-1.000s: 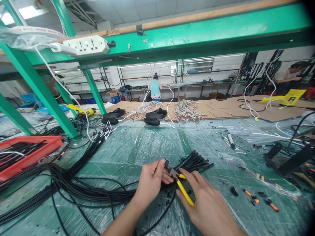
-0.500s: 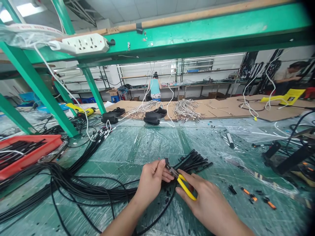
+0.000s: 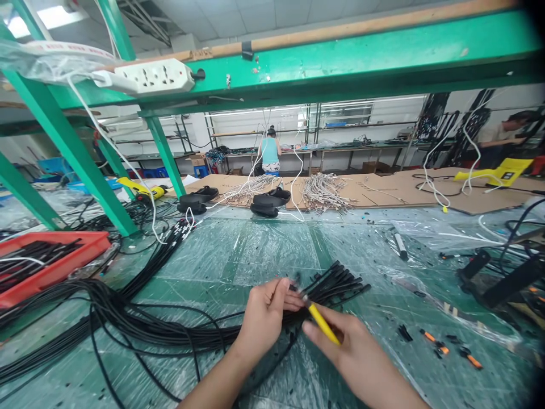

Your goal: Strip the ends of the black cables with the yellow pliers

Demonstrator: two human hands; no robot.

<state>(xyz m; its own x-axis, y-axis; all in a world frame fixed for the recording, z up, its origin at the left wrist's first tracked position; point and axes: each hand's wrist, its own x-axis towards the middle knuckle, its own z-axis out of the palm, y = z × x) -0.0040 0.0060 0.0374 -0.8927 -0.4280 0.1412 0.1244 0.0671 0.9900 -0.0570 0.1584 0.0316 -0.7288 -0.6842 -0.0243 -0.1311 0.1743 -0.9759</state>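
My left hand [image 3: 266, 312] is closed, pinching the end of a black cable [image 3: 293, 282] between thumb and fingers. My right hand [image 3: 351, 346] grips yellow-handled cutters [image 3: 322, 324], whose jaws, blurred by motion, meet the cable end at my left fingertips. Beyond and beneath both hands lies a bundle of black cables [image 3: 170, 329]; their thick ends [image 3: 340, 278] fan out to the right. Small black scraps lie scattered around my hands on the plastic-covered table [image 3: 272, 244].
A red tray [image 3: 85, 247] of black pieces stands at the left. Green posts [image 3: 76, 142] and a beam with a power strip [image 3: 155, 76] cross overhead. Cardboard [image 3: 374, 193] with pale cables [image 3: 326, 190] lies at the back. Orange-and-black pieces [image 3: 434, 341] lie right. A person [image 3: 270, 150] sits far off.
The cutter handles have come together, and the jaws have moved slightly at the cable end. My left hand keeps its pinch in nearly the same place.
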